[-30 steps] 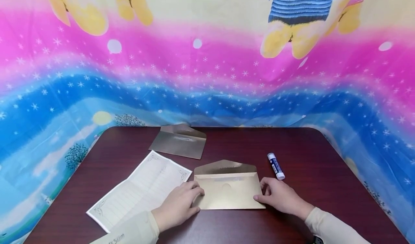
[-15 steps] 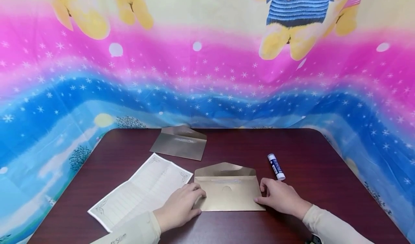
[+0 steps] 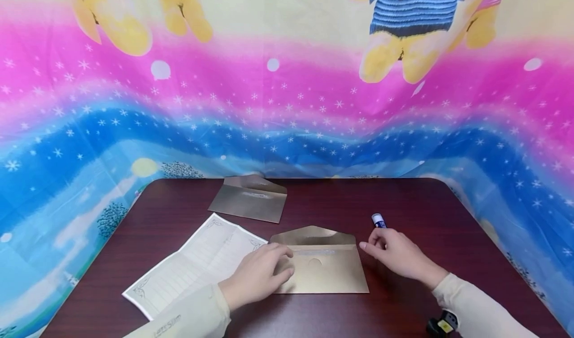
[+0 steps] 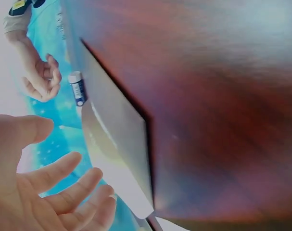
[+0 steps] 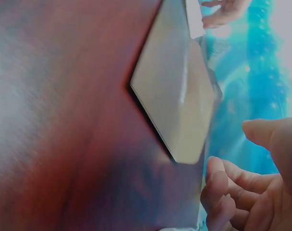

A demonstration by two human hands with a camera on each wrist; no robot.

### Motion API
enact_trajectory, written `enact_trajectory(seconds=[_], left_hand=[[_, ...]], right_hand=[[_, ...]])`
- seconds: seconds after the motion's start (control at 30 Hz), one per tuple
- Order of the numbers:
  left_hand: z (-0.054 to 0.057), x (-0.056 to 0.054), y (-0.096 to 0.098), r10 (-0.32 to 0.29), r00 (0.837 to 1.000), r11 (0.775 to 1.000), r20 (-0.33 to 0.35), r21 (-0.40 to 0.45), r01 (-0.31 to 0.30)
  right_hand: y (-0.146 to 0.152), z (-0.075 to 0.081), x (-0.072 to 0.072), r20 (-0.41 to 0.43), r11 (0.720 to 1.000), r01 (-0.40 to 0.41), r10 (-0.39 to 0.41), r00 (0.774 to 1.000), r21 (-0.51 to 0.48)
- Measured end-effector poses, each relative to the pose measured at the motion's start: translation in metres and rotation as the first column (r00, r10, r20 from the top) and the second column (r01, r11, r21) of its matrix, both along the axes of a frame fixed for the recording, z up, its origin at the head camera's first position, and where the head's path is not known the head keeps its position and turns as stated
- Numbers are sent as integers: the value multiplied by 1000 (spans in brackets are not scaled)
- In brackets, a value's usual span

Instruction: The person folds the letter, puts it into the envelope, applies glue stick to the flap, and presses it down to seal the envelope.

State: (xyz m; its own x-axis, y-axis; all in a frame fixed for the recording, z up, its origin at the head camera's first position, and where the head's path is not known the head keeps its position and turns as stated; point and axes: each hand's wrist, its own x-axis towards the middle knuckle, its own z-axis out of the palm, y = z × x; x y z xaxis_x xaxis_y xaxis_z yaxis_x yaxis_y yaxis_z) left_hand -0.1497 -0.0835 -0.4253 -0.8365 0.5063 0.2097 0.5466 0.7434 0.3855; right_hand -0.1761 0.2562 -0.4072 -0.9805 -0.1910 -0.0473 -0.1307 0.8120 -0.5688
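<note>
A gold envelope (image 3: 327, 273), its pointed flap opened away from me, lies in the middle of the table. Over its left end is my left hand (image 3: 259, 276); the left wrist view shows that hand's fingers (image 4: 83, 185) spread and holding nothing. My right hand (image 3: 400, 253) hovers just off the envelope's right edge, fingers loosely bent and thumb apart in the right wrist view. Right behind it stands out the white end of a blue-and-white glue stick (image 3: 378, 220), partly hidden by the hand in the head view. Its label shows in the left wrist view.
A creased, cream sheet of letter paper (image 3: 193, 263) with a printed ornamental border lies left of the envelope, partly under my left forearm. Farther back is a second gold envelope (image 3: 251, 206), flap open. A printed cloth (image 3: 287, 103) hangs behind the dark red table (image 3: 323, 313).
Both hands have come off the envelope's sides. The left has lifted and moved right over its edge; the right has moved up toward the glue stick, now covering part of it.
</note>
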Motion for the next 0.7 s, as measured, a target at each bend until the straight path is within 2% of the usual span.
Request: enact_trajectory(seconds=[0.17, 0.43, 0.57, 0.7], left_hand=[[5, -6, 14, 7, 999, 999, 50, 33, -8], [8, -17, 32, 34, 994, 997, 106, 60, -40], [9, -21, 37, 37, 994, 997, 106, 68, -45], [7, -24, 42, 33, 993, 997, 111, 68, -40]], right_hand=[[13, 1, -12, -61, 998, 57, -58, 996, -26], [39, -13, -29, -119, 982, 181, -173, 978, 62], [45, -20, -33, -113, 971, 206, -193, 975, 123], [50, -25, -35, -62, 963, 198, -189, 980, 182]])
